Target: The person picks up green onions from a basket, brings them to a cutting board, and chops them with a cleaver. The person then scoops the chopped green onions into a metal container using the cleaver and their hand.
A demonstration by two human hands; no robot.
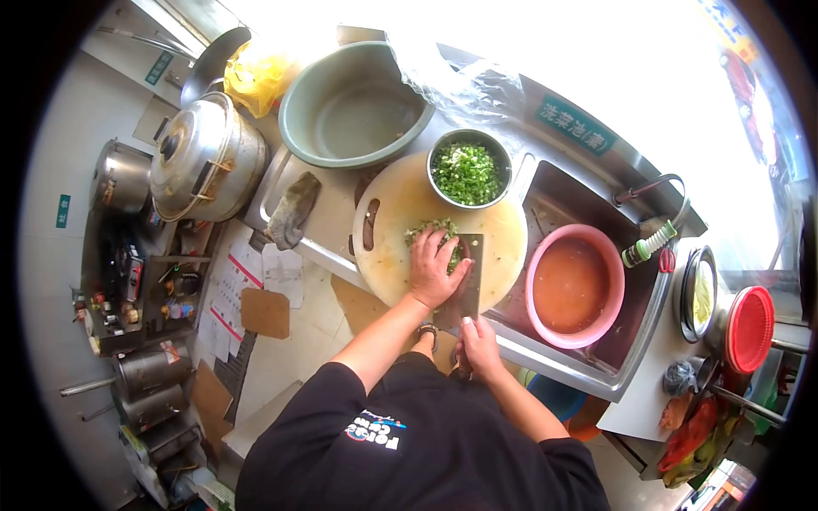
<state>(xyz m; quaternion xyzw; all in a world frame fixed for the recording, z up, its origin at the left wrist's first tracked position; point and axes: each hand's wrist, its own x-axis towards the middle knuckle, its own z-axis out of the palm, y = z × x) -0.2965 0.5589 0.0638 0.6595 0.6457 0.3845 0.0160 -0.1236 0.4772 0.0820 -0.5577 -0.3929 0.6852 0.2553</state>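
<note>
On a round cutting board (394, 255) lies a small heap of chopped greens (419, 232). My left hand (435, 271) rests on the heap, its fingers spread, beside the cleaver blade. In my right hand (480, 345) is the handle of the cleaver (469, 277), whose wide blade stands over the board just right of the greens. A metal bowl (433, 180) full of chopped greens (467, 173) sits at the board's back edge. Part of the heap is hidden under my left hand.
Behind the board stands a large grey-green basin (300, 111). A pink basin (615, 294) of reddish-brown water sits in the sink (632, 334) at the right. A grey cloth (294, 209) and a lidded pot (243, 162) are at the left, a red basket (750, 330) far right.
</note>
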